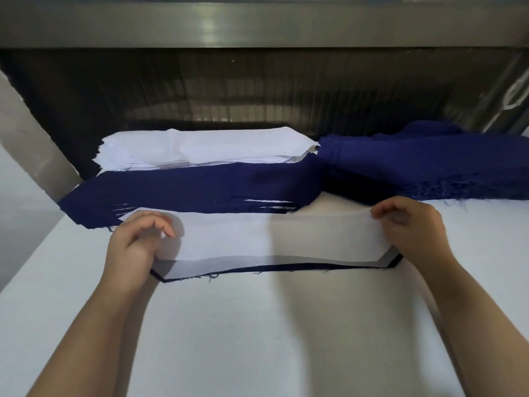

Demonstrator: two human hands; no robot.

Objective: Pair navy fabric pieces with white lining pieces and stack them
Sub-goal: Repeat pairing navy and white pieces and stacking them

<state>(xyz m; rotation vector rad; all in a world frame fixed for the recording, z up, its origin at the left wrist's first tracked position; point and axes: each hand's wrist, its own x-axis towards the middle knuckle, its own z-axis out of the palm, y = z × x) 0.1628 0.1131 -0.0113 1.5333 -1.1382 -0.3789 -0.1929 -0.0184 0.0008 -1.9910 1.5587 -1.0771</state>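
Two hands work one white lining piece (272,239), which lies over a navy piece (286,267) on the white table (257,339). Only the navy piece's dark near edge shows. The left hand (137,239) curls its fingers onto the lining's left end, and the right hand (409,227) pinches its far right corner. Just behind sit a navy stack (186,190), a white stack (200,147) and, to the right, a rumpled navy heap (429,164).

A long white lining piece (272,239) lies on a navy fabric piece (286,267) near the middle of the tabletop (257,339). Behind them is a navy fabric stack (186,190), then a white lining stack (200,147). A crumpled navy heap (429,161), perhaps overlapping, is at the far-right corner.
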